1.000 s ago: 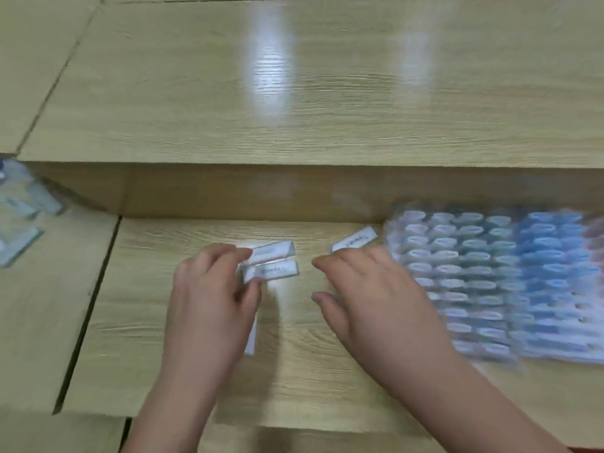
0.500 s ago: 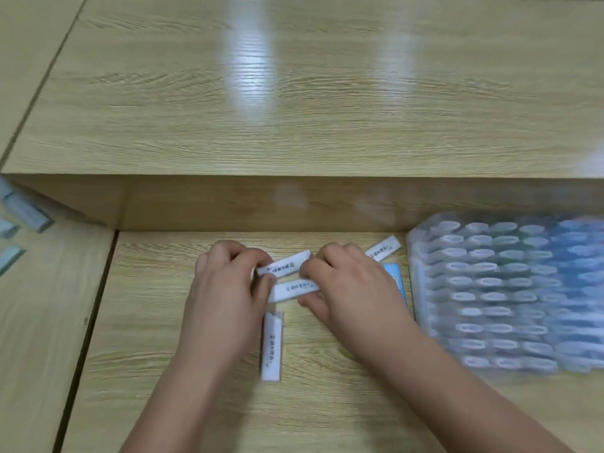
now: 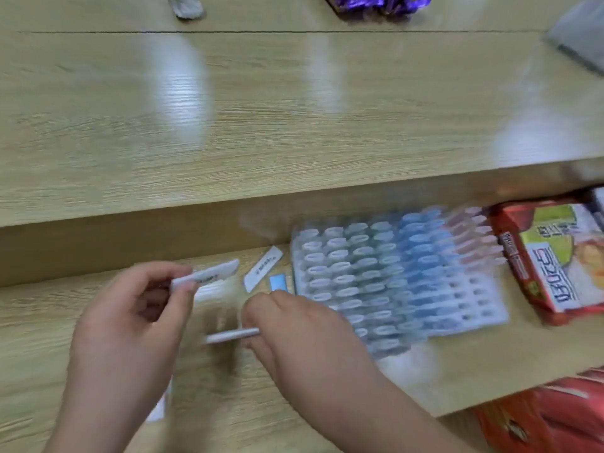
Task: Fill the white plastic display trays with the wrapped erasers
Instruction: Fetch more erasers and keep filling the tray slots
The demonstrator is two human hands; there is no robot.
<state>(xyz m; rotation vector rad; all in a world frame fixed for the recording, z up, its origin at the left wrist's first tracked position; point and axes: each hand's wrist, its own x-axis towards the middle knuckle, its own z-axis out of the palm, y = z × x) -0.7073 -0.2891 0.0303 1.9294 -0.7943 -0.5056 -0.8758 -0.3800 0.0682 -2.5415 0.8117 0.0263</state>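
- Lying flat on the lower wooden shelf (image 3: 441, 380), just right of both hands: the tray of erasers (image 3: 392, 282), its rows looking packed with white, blue and pink wrapped pieces, though motion blur is hiding whether any slot is standing empty.
- Pinching one white wrapped eraser (image 3: 209, 275) in the left hand (image 3: 130, 322), thumb and fingertips closed on its near end, the far end sticking up and to the right, clear of the shelf, probably being kept ready for slotting in.
- Closing the right hand (image 3: 294, 325) on a second thin white eraser (image 3: 230, 335), fingers curled over its right end, the left end poking out toward the other hand; touching the shelf or lifted off it, hard to say.
- Keeping the hands near each other but apart, each clamped on its own piece, seemingly gathering loose stock before loading.
- Waiting on the shelf between hands and tray: a loose white eraser (image 3: 263, 269) lying at a slant, and a small blue eraser (image 3: 278, 283) just beside the tray's left edge.
- Crowding the tray's right side: a red snack packet (image 3: 555, 256), apparently unrelated.
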